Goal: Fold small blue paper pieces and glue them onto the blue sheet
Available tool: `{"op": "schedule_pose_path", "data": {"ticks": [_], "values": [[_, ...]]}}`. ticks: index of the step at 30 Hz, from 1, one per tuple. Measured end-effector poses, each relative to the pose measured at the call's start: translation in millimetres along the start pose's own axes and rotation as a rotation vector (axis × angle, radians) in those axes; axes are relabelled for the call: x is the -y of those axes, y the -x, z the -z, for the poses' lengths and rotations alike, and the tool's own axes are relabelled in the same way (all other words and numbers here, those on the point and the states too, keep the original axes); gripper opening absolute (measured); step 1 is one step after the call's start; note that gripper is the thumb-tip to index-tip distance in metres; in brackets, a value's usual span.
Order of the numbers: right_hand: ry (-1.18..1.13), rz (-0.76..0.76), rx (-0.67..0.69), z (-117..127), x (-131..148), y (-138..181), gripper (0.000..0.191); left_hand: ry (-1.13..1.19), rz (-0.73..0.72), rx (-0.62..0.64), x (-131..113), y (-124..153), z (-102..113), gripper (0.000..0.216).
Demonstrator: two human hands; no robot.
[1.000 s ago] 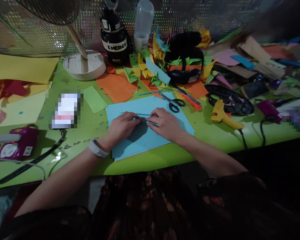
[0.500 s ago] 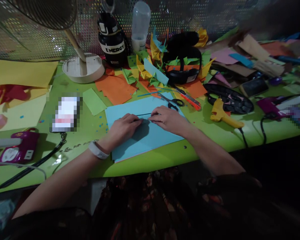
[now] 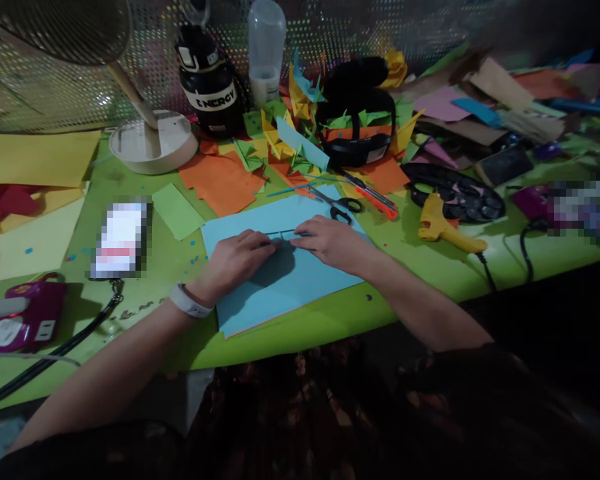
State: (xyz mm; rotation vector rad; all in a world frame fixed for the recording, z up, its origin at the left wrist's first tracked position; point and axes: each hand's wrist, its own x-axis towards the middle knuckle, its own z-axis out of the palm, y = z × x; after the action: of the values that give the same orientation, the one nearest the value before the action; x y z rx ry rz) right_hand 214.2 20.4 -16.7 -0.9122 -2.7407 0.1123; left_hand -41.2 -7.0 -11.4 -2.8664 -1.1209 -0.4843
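Observation:
A stack of light blue paper sheets (image 3: 275, 300) lies at the table's front edge, with both hands resting over it. My left hand (image 3: 240, 257), a pale band on its wrist, has its fingers curled together at the left end of a narrow blue paper strip (image 3: 282, 235) on the stack. From the other side my right hand (image 3: 327, 243) pinches the strip's right end between thumb and fingers. The strip shows a dark edge line; most of it is hidden under the fingertips. Behind my right hand lie black-handled scissors (image 3: 337, 201).
Beyond the stack are a red cutter knife (image 3: 373, 195), orange paper (image 3: 225, 180) and folded paper pieces. A yellow glue gun (image 3: 447, 227) and a black tray (image 3: 460, 193) lie on the right. To the left are a phone (image 3: 120, 237), a fan base (image 3: 153, 143) and a black bottle (image 3: 210, 87).
The view has shifted slightly, so the table's things sit further left. My fingertips stay close together at the strip, and a small raised bit of blue paper now shows between them.

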Motion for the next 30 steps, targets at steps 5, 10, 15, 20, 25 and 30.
{"op": "schedule_pose_path", "data": {"ticks": [5,10,15,20,25,30], "values": [[-0.014,-0.010,0.014,1.1,0.6,0.9,0.033,-0.080,-0.059,0.005,-0.2,5.5,1.8,0.029],[0.057,0.006,0.039,2.1,1.0,1.4,0.034,-0.120,-0.048,-0.009,-1.9,2.7,0.7,0.029],[0.113,0.021,0.044,2.4,1.7,1.5,0.036,-0.129,-0.036,0.008,-4.8,0.1,1.4,0.029],[0.170,0.039,0.053,3.5,0.5,1.1,0.035,-0.129,-0.049,0.006,-4.1,1.0,-2.4,0.030],[0.168,0.034,0.037,1.8,-3.4,0.9,0.035,-0.092,-0.035,0.009,-4.7,1.6,-7.3,0.033],[0.147,0.046,-0.011,-1.5,-5.8,1.1,0.032,-0.131,0.035,0.073,-9.1,2.7,-6.3,0.045]]}}
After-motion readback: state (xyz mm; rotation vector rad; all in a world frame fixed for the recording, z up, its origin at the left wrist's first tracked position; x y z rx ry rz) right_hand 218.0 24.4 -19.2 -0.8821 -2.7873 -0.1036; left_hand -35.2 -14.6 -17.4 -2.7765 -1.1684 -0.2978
